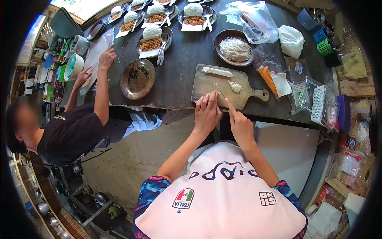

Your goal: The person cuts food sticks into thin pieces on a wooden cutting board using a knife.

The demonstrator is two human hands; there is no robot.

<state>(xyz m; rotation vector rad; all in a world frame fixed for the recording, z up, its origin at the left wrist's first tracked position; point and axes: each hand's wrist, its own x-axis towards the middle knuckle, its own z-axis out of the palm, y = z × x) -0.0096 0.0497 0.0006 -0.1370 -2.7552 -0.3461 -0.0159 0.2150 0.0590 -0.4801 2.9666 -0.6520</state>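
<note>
On the wooden cutting board [223,89], my left hand [208,113] presses a pale food piece with its fingers together; most of that piece is hidden beneath them. My right hand [240,126] grips a knife [220,91], its blade close to the left fingertips and its handle covered by my fingers. A whitish stick-shaped piece [217,72] lies along the board's far side. Beside the blade sits a small heap of fine white shreds [235,87]. Beyond the board, a dark round plate [216,39] bears a larger pile of white shreds [235,49].
Plates of rice [152,32] with brown food and cutlery line the far side. An empty-looking brown plate [137,79] stands left of the board. Plastic bags [254,24] and orange food [266,77] lie right. A co-worker's hands [106,58] rest over plastic at left.
</note>
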